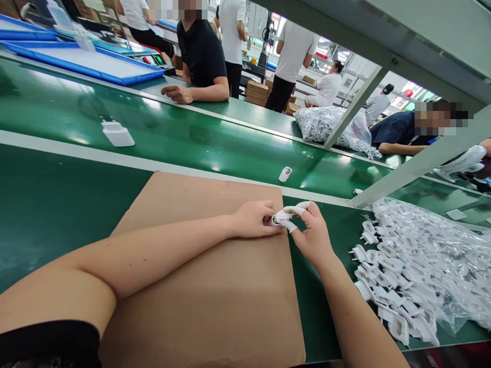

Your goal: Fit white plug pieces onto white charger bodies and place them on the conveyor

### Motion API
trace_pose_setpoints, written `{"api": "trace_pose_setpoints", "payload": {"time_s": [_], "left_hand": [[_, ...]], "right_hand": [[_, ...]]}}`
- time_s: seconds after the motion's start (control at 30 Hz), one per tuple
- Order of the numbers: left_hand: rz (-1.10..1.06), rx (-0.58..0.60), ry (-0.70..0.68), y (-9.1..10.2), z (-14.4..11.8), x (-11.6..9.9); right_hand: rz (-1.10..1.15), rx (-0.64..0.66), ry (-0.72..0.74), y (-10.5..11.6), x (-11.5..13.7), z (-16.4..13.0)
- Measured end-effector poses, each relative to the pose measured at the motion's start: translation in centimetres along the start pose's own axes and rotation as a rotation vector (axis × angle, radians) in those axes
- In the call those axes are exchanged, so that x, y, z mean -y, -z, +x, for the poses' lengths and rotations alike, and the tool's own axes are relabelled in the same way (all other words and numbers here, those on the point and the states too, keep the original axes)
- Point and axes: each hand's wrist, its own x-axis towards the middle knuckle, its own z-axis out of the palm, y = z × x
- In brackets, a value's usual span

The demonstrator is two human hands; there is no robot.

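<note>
Plug casing (118,135), white and pronged, is lying at the left on a green conveyor belt (184,140). Nearer, a cardboard sheet (199,291) is covering part of the counter (57,199). By the sheet's right edge, the left hand (251,219) is curling its fingers around a small white casing (275,220); past it, another white piece (285,174) is resting on the belt. The right hand (314,232), wearing white finger cots (294,210), is pinching that same small casing from the other side. Farther right, a heap of white casings (402,291) is sprawling beside clear plastic (464,230). I'm judging things only partway along: one casing is being handled, many are waiting, and I cannot tell whether those on the belt are finished.
</note>
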Motion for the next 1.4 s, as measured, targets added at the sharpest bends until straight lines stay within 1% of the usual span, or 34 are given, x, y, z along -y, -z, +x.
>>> {"api": "trace_pose_setpoints", "payload": {"time_s": [0.17,0.27,0.47,0.53,0.67,0.73,0.9,1.03,1.2,1.3,1.4], "left_hand": [[-0.034,0.018,0.001,0.2,0.0,-0.1],[-0.037,0.013,-0.004,0.3,0.0,-0.1],[-0.038,0.009,-0.026,0.2,0.0,0.1],[-0.054,0.013,-0.017,0.2,0.0,0.1],[-0.062,0.026,-0.002,0.3,0.0,-0.2],[-0.058,0.029,-0.005,0.3,0.0,-0.2],[-0.073,0.014,-0.006,0.1,0.0,0.0],[-0.092,0.016,0.012,0.4,0.1,-0.1],[-0.185,0.108,0.057,1.1,0.3,-0.2],[-0.189,0.112,0.072,1.0,0.2,-0.3],[-0.153,0.09,0.094,0.6,0.3,-0.3]], "right_hand": [[-0.012,-0.018,0.082,-0.8,-0.5,0.1],[-0.024,0.018,0.073,-0.7,-0.6,0.1],[-0.121,0.079,0.064,-0.4,-0.4,0.3],[-0.134,0.071,0.072,-0.4,-0.4,0.3],[-0.152,0.014,0.076,-0.4,-0.4,0.2],[-0.178,0.014,0.066,-0.5,-0.3,0.1],[-0.318,0.062,0.039,-0.5,0.4,0.4],[-0.362,0.108,0.039,-0.2,0.6,1.0],[-0.324,0.17,0.051,0.1,0.3,1.3],[-0.323,0.115,0.023,-0.4,0.0,0.7],[-0.295,0.046,-0.053,-1.4,-0.3,0.1]]}}
